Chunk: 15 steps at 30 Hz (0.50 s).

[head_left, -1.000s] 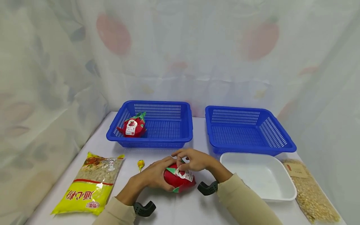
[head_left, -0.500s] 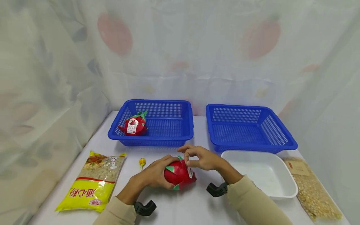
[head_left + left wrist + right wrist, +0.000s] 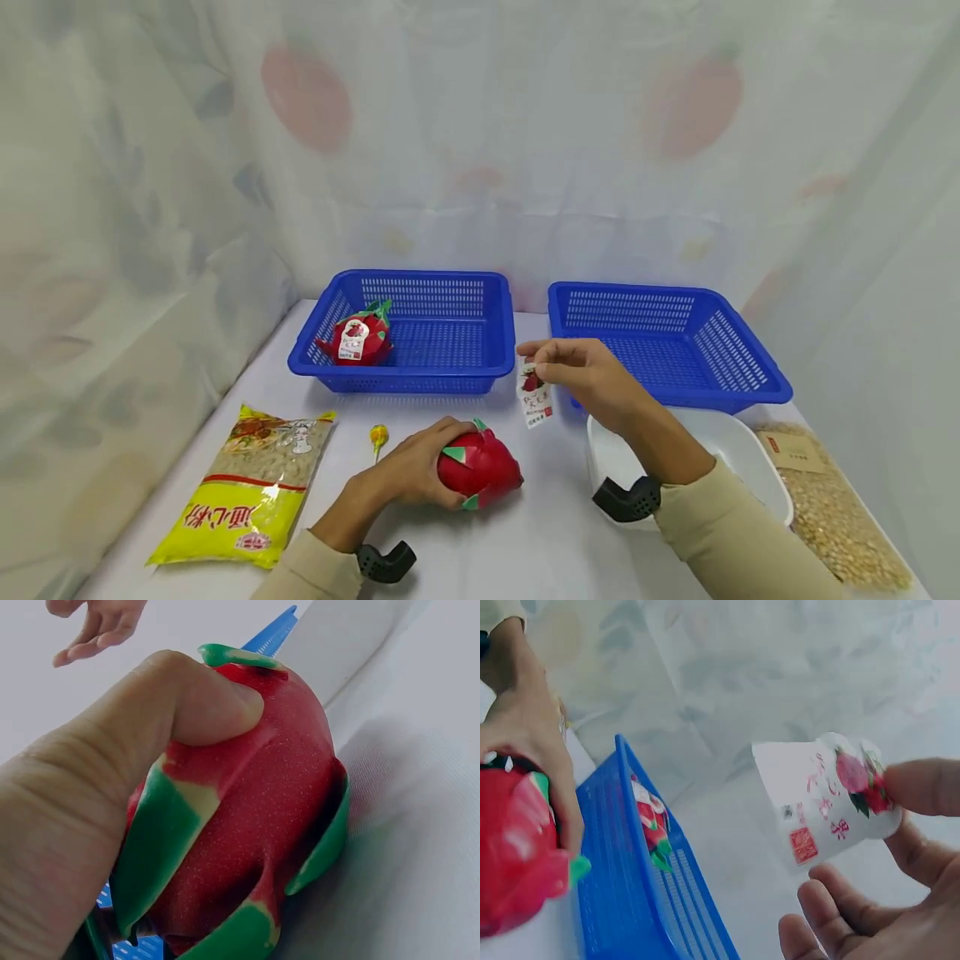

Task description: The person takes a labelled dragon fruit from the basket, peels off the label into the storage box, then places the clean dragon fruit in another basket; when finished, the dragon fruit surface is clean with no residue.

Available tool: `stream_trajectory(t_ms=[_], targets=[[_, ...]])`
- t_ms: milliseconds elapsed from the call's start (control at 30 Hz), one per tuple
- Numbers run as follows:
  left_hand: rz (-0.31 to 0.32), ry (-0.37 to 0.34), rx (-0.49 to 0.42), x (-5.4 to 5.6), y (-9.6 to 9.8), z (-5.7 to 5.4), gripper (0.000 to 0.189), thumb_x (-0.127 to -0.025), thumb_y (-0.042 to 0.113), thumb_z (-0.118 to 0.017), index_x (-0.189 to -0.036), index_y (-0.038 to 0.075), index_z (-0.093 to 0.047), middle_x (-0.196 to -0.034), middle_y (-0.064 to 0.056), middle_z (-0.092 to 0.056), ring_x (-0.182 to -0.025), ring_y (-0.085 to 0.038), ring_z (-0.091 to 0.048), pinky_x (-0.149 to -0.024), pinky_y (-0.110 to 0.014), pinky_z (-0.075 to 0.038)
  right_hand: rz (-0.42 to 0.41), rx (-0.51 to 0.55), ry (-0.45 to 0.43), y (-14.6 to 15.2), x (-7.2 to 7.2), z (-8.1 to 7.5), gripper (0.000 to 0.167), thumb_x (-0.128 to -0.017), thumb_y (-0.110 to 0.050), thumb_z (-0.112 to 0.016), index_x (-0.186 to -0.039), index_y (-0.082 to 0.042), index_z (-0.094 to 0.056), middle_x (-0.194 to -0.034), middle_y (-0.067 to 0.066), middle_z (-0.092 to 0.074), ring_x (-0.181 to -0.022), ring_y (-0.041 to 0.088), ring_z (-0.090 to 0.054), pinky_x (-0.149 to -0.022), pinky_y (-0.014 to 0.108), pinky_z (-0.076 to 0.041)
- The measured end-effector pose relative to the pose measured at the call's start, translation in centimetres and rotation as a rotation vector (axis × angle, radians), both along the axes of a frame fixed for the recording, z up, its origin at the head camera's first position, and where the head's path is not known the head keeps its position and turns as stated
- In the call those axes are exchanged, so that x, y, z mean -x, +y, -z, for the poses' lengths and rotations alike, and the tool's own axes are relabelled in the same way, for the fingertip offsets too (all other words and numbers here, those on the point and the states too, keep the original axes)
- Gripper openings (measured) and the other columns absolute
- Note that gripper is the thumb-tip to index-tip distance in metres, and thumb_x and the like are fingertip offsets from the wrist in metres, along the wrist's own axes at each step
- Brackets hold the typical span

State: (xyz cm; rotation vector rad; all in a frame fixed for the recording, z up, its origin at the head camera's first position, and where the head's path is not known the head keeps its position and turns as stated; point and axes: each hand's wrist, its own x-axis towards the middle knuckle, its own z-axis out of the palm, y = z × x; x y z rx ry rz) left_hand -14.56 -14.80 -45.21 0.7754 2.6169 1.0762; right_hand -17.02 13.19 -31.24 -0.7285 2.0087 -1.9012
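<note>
My left hand [image 3: 423, 467] grips a red dragon fruit [image 3: 483, 471] with green-tipped scales on the white table. In the left wrist view the thumb presses along the top of the dragon fruit [image 3: 247, 787]. Above and to the right of it, my right hand [image 3: 588, 379] pinches a white sticker label [image 3: 535, 398] between thumb and index finger. The right wrist view shows this label [image 3: 821, 799] slightly curved, with a printed fruit picture and a red square; the other fingers are loosely bent beneath it.
A labelled dragon fruit [image 3: 358, 337] lies in the left blue basket [image 3: 405, 383]. Another blue basket [image 3: 675, 400] stands at right, behind a white tub [image 3: 780, 500]. A pasta bag [image 3: 240, 492] and lollipop [image 3: 378, 436] lie left; a bag of grains [image 3: 847, 525] lies far right.
The right hand has peeled the label off the dragon fruit and moved up and to the right with it. The left hand has kept its grip on the fruit in place.
</note>
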Motion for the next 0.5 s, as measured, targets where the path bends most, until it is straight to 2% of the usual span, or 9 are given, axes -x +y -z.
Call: stream_trajectory(t_ms=[133, 267, 400, 500], targets=[[0.0, 0.019, 0.007, 0.0, 0.0, -0.1, 0.086, -0.06, 0.035, -0.086, -0.136, 0.029, -0.046, -0.121, 0.012, -0.049, -0.109, -0.018, -0.053, -0.076, -0.029, -0.053, 0.048, 0.045, -0.085, 1.6, -0.2, -0.9, 0.015, -0.094, -0.004, -0.053, -0.085, -0.009, -0.064, -0.137, 0.024, -0.048, -0.131, 0.038, -0.037, -0.105, 0.055, -0.028], [-0.013, 0.024, 0.014, 0.0, 0.0, -0.1, 0.087, -0.06, 0.035, -0.086, -0.137, 0.028, -0.046, -0.122, 0.013, -0.048, -0.109, -0.018, -0.053, -0.077, -0.03, -0.053, 0.078, 0.049, -0.136, 3.3, -0.4, -1.2, 0.014, -0.092, -0.003, -0.054, -0.086, -0.01, -0.065, -0.132, 0.022, -0.052, -0.132, 0.037, -0.035, -0.103, 0.054, -0.03], [-0.013, 0.023, 0.011, 0.0, 0.0, -0.1, 0.087, -0.06, 0.035, -0.085, -0.137, 0.026, -0.047, -0.122, 0.012, -0.048, -0.11, -0.018, -0.052, -0.077, -0.031, -0.053, 0.106, 0.018, -0.17, 5.1, -0.3, -0.7, 0.013, -0.092, -0.002, -0.056, -0.087, -0.009, -0.066, -0.113, 0.013, -0.062, -0.118, 0.031, -0.048, -0.097, 0.048, -0.038], [-0.007, 0.027, 0.006, 0.0, -0.1, -0.1, 0.086, -0.061, 0.036, -0.085, -0.137, 0.025, -0.047, -0.123, 0.012, -0.048, -0.111, -0.018, -0.052, -0.077, -0.031, -0.052, 0.115, 0.002, -0.202, 6.5, -0.1, 0.0, 0.013, -0.093, -0.002, -0.056, -0.089, -0.008, -0.067, -0.101, 0.01, -0.063, -0.105, 0.027, -0.054, -0.091, 0.043, -0.042]])
